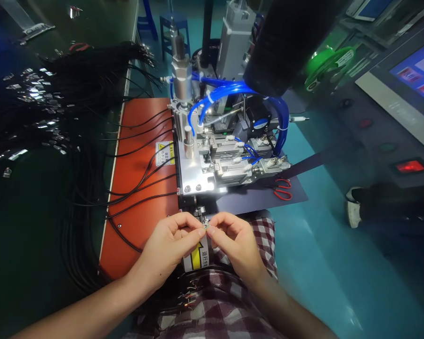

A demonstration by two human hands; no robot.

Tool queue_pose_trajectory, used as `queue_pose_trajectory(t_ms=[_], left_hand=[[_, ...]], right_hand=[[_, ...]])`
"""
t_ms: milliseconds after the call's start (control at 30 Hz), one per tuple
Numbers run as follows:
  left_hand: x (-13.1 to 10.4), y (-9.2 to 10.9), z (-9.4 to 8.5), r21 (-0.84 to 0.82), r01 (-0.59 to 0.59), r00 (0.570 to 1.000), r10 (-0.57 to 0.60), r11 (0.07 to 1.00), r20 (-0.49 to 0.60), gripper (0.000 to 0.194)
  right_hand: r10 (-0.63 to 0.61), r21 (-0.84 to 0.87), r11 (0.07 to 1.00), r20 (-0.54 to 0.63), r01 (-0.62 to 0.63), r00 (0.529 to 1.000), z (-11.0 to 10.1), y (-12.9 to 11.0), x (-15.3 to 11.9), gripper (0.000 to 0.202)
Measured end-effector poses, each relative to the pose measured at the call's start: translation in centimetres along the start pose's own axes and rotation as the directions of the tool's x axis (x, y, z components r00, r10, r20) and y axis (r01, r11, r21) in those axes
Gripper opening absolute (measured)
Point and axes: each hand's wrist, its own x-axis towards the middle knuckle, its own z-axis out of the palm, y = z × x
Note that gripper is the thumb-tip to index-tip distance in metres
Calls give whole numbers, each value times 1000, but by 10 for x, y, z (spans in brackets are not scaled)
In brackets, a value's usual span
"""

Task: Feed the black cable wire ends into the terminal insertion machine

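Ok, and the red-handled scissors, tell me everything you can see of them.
The scissors have two red, plastic-looking loop handles, slightly apart. They lie on the dark surface beside the machine; the blades are too dark to make out. Neither the left hand nor the right hand touches them.

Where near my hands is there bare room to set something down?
Dark grey board, left of the red-handled scissors, in front of the silver metal machine. Also a wedge of orange-red panel between lowest black cables and your left hand. Crowded: the machine, under blue hoses.
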Motion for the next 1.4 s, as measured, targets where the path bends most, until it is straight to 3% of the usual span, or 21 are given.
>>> queue_pose_trajectory(t_ms=[200, 500, 733, 1033, 1400], left_hand=[[1, -2, 0, -37, -5, 1000, 5, 999, 9, 17], [2, 0, 0, 21, -31, 999, 31, 999, 15, 19], [2, 2, 0, -17, 17, 1000, -17, 1000, 3, 17], [2, 3, 0, -31, 28, 1000, -28, 999, 3, 17], [2, 2, -1, -22, 9, 1000, -9, 1000, 10, 19]], right_hand=[[6, -35, 999, -43, -8, 999, 2, -1, 0, 12], [-67, -120, 991, -10, 66, 998, 1, 0, -6, 12], [3, -24, 1000, 28, -3, 1000, -6, 1, 0, 13], [-40, -216, 975, 33, 46, 999, -10, -8, 1, 10], [-58, -250, 966, 17, 60, 998, -6, -6, -1, 7]])
